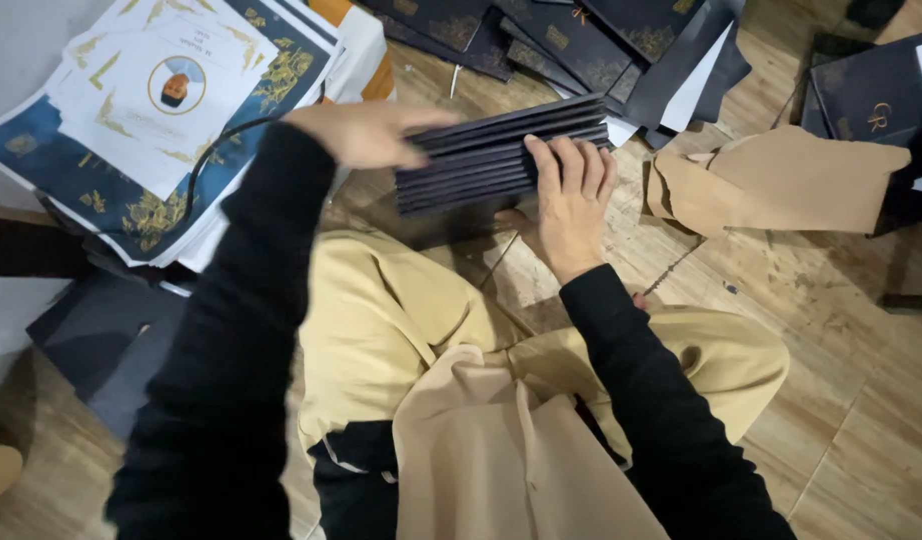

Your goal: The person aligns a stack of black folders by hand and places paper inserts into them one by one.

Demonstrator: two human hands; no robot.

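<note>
A stack of several dark navy folded cards [501,155] is held on edge above the wooden floor. My left hand [366,132] grips its left end, thumb and fingers around the edges. My right hand [571,200] presses flat against its near side, fingers spread upward over the card edges. Both arms wear black sleeves. My legs in yellow trousers are folded beneath the stack.
A pile of printed sheets in white and navy with gold ornament [151,110] lies at the left. More dark navy cards [581,40] are scattered at the top. A tan cloth piece [781,180] and a navy box [876,95] lie at the right on the wooden floor [841,400].
</note>
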